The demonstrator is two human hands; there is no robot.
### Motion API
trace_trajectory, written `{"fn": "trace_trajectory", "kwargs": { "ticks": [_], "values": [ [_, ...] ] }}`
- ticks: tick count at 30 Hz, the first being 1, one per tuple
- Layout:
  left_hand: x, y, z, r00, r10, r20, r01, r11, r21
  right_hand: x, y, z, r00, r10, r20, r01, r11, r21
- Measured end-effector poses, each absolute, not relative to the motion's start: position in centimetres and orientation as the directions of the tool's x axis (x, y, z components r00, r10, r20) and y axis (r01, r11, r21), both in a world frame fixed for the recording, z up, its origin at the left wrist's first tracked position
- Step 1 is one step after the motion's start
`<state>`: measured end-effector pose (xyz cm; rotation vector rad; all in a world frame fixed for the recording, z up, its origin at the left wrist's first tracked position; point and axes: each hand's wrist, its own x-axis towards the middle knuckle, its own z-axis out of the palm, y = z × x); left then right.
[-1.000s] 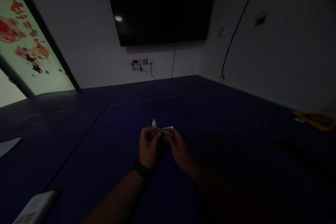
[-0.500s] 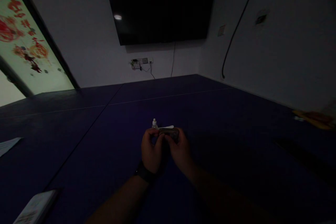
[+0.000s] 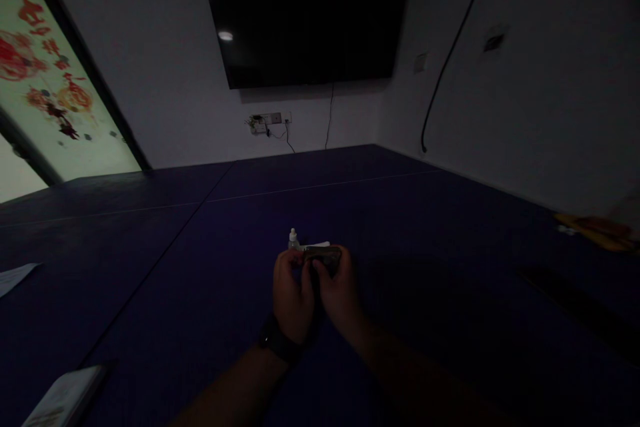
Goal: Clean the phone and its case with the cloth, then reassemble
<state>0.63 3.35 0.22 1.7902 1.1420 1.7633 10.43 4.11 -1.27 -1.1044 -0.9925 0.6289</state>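
Note:
Both my hands are closed on a small dark flat rectangular object (image 3: 324, 253), too dim to name. My left hand (image 3: 293, 290), with a black watch (image 3: 277, 339) on its wrist, pinches the object's left end. At the right end, my right hand (image 3: 340, 290) wraps its fingers round it, the thumb on the near face. Just beyond my left fingertips a small clear bottle (image 3: 293, 239) with a white dropper-like top stands upright. A white flat item (image 3: 319, 245) shows behind the dark object, mostly hidden.
The dark blue table (image 3: 240, 240) reaches to the wall. A phone-like slab (image 3: 65, 397) lies at lower left, a paper sheet (image 3: 17, 278) beyond it. A long dark strip (image 3: 570, 303) and a yellow-brown item (image 3: 597, 230) lie at right. A large screen (image 3: 310, 13) hangs ahead.
My left hand has turned slightly and shifted a little right, its thumb now more upright against the object. My right hand keeps its hold. The view has tipped very slightly.

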Motion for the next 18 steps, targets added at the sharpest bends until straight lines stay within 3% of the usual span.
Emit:
{"fn": "trace_trajectory", "kwargs": {
  "ticks": [18],
  "values": [
    [0.74,4.18,0.20,-0.115,0.676,0.727,0.417,-0.632,0.653,10.70,4.42,-1.12,0.341,0.877,0.339,0.004,0.359,-0.933]
  ]
}}
